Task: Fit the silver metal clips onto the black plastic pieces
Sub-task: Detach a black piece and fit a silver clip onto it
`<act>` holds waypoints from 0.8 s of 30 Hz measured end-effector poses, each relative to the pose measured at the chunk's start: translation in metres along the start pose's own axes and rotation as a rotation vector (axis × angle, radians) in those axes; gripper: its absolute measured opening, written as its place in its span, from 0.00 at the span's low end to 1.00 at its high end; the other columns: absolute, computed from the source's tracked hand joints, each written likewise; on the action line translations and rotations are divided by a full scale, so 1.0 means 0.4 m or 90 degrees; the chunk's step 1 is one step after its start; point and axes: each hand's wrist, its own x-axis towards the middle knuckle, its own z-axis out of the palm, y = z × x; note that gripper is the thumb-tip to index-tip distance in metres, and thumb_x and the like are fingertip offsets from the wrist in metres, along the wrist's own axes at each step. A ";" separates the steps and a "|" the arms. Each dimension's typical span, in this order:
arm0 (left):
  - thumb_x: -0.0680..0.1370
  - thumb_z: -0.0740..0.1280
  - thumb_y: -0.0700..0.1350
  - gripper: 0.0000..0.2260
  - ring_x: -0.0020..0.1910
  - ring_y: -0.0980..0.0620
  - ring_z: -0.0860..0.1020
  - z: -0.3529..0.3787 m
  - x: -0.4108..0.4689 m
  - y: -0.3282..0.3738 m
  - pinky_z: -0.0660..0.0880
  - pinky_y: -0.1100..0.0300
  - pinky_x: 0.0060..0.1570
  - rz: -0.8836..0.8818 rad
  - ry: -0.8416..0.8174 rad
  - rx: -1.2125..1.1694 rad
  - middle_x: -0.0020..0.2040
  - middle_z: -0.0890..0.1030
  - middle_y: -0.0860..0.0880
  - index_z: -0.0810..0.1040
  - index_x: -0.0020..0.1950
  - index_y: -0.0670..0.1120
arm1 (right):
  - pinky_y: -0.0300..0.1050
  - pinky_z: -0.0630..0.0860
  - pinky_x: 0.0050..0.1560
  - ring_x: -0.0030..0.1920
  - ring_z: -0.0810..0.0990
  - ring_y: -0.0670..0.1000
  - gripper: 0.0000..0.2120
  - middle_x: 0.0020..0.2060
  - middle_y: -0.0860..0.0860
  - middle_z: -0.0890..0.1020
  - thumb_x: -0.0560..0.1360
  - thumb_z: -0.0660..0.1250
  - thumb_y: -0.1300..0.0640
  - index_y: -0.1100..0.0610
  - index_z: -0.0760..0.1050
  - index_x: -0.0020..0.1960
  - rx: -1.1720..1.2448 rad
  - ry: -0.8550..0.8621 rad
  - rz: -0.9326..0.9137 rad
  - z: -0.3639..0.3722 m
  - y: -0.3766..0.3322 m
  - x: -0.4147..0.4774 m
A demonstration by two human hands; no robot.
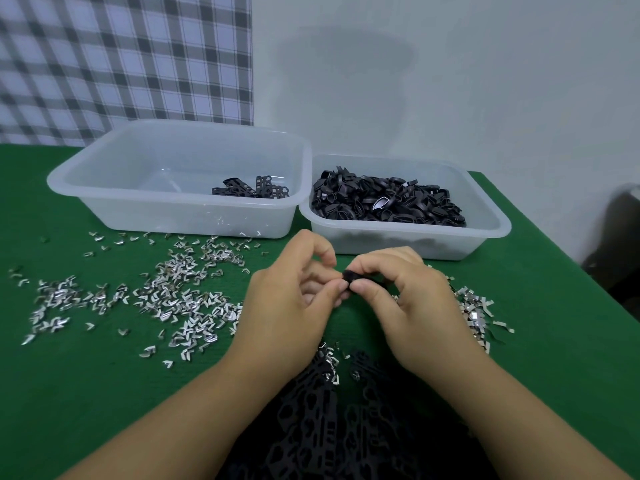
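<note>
Black plastic piece (pixel 349 277) — pinched by curled fingers (pixel 363 287) of left hand (pixel 287 306), right hand (pixel 415 299)

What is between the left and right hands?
A small black plastic piece, pinched between the fingertips of the left hand and the right hand, above the green cloth; the head view shows it.
</note>
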 end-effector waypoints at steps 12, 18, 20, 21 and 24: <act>0.75 0.67 0.33 0.14 0.34 0.57 0.83 -0.009 0.019 -0.016 0.77 0.69 0.34 -0.094 0.147 -0.082 0.34 0.83 0.48 0.76 0.47 0.53 | 0.37 0.69 0.50 0.46 0.74 0.44 0.04 0.40 0.42 0.77 0.68 0.74 0.58 0.50 0.82 0.42 -0.068 -0.106 -0.024 -0.029 -0.024 -0.023; 0.75 0.67 0.33 0.14 0.34 0.57 0.83 -0.008 0.020 -0.021 0.77 0.68 0.34 -0.110 0.149 -0.085 0.34 0.83 0.50 0.77 0.44 0.55 | 0.32 0.63 0.54 0.46 0.72 0.41 0.06 0.41 0.42 0.77 0.70 0.72 0.53 0.50 0.83 0.47 -0.068 -0.253 -0.012 -0.012 -0.022 -0.020; 0.75 0.67 0.33 0.14 0.34 0.57 0.83 -0.008 0.020 -0.021 0.77 0.68 0.34 -0.113 0.147 -0.085 0.33 0.83 0.50 0.77 0.44 0.55 | 0.34 0.65 0.53 0.47 0.72 0.42 0.06 0.42 0.42 0.77 0.70 0.72 0.52 0.49 0.82 0.47 -0.072 -0.264 -0.003 -0.007 -0.024 -0.020; 0.75 0.67 0.33 0.14 0.34 0.57 0.84 -0.008 0.020 -0.021 0.77 0.68 0.34 -0.113 0.147 -0.086 0.33 0.83 0.50 0.77 0.43 0.55 | 0.35 0.66 0.52 0.47 0.72 0.42 0.05 0.42 0.43 0.77 0.70 0.72 0.52 0.49 0.82 0.46 -0.072 -0.269 0.002 -0.004 -0.026 -0.019; 0.74 0.67 0.33 0.14 0.34 0.57 0.84 -0.007 0.020 -0.019 0.77 0.68 0.34 -0.113 0.144 -0.091 0.34 0.83 0.50 0.77 0.44 0.54 | 0.34 0.66 0.48 0.44 0.71 0.41 0.01 0.40 0.43 0.76 0.71 0.71 0.54 0.49 0.79 0.41 -0.071 -0.281 0.010 0.001 -0.029 -0.016</act>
